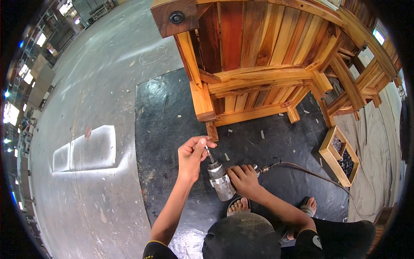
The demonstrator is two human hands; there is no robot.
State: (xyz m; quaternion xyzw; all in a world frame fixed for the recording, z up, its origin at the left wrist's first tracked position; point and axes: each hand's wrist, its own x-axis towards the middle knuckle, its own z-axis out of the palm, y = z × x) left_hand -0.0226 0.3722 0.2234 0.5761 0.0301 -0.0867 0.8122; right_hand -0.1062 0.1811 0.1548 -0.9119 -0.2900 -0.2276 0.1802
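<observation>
My right hand (245, 182) is wrapped round the handle of a grey metal air-powered driver (222, 184), its nose tilted up and away from me. A thin metal bit (210, 155) sticks out of the nose. My left hand (191, 156) pinches the far end of that bit between thumb and fingers. Whether a small fastener sits at the tip is hidden by the fingers. Just beyond my left fingertips is the lower end of a wooden post (211, 131), part of a large slatted wooden piece of furniture (263, 80) with a plank panel.
An air hose (310, 171) runs right from the driver. A divided wooden box (340, 157) with small dark hardware stands on the right. Underfoot lies a black mat (166, 172) with scattered pale scraps. Another wooden frame (349, 82) stands at right; grey floor (103, 86) stretches left.
</observation>
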